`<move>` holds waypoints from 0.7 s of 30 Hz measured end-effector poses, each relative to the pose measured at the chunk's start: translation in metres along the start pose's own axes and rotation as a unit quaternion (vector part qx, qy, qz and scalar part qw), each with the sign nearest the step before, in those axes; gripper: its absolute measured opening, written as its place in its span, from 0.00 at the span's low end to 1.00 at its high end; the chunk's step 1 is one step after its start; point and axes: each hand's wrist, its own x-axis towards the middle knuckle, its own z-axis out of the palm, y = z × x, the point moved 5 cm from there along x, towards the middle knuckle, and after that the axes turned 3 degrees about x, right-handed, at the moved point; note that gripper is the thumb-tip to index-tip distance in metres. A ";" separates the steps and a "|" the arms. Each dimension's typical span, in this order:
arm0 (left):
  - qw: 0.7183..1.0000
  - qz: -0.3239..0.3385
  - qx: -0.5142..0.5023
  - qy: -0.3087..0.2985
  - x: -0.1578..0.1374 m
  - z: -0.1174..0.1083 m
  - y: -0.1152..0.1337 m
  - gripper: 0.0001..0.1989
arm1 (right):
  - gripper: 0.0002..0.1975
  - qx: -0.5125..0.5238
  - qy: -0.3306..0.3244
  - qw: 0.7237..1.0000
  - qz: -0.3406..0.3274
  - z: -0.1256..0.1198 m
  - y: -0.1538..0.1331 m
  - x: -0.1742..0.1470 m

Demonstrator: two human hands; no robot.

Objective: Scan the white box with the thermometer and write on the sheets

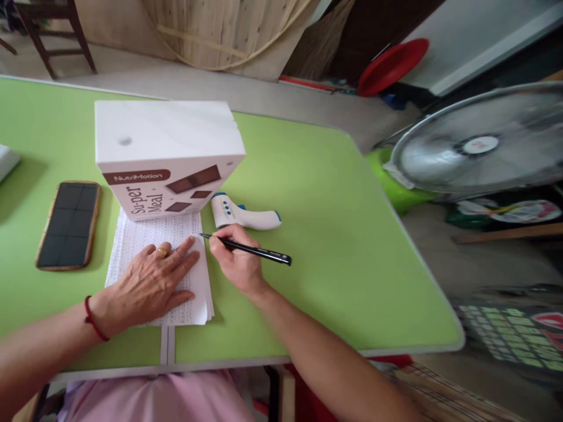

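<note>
A stack of paper sheets (200,293), its upper part covered in rows of small handwriting, lies before me on the green table. My left hand (153,278) rests flat across it with the fingers spread, wearing a gold ring and a red wrist cord. Pinched in my right hand (240,261) is a black pen (264,252), its tip pointing left at the right edge of the paper, close to my left fingertips. Whether the tip touches the sheet I cannot tell. Behind, a white "Super Meal" box (169,132) stands at the paper's top edge. A white-and-blue infrared thermometer (250,218) lies just beyond my right hand.
To the left lies a phone (69,225) in a brown case. A white object (6,161) sits at the far left edge. Right of the table (343,264) stands a large fan (479,143). A red basin (391,65) and a wooden chair (57,32) are farther back.
</note>
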 end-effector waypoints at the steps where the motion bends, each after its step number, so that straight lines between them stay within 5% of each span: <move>1: 1.000 0.000 0.000 0.001 0.000 0.000 0.000 0.28 | 0.04 -0.003 0.001 1.000 0.000 -0.001 0.000 0.000; 21: 1.000 -0.001 0.005 0.010 0.002 -0.001 0.000 0.29 | 0.05 0.006 0.008 1.000 -0.022 0.002 -0.001 -0.001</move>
